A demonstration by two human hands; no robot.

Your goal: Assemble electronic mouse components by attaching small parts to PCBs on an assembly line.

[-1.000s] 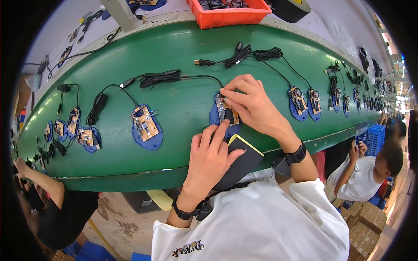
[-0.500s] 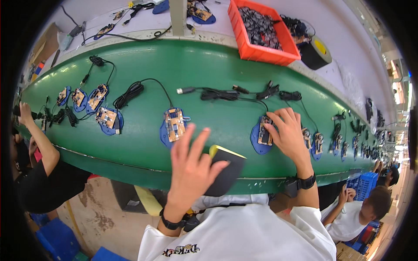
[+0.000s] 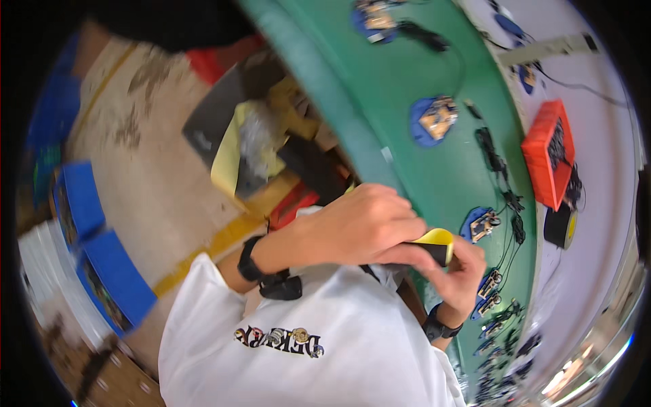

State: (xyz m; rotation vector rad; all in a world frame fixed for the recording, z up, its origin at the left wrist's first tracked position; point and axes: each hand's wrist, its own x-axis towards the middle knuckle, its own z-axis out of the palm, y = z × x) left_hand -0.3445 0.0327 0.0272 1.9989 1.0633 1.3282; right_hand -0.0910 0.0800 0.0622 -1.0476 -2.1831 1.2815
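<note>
Change from earlier: right hand, previously at work on the green belt, is now drawn in; left hand, previously spread in the air, now meets it.
Left hand: curled, pinching the black-and-yellow sheet; most fingertips hidden.
Right hand: grasping the sheet's right end, at its curled yellow edge.
Sheet position: between both hands, toward the belt's near side.
Beyond right hand: blue-backed circuit board; farther off, red tray.

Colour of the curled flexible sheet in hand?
Curled sheet: one face black, other yellow; best in head view.
</note>
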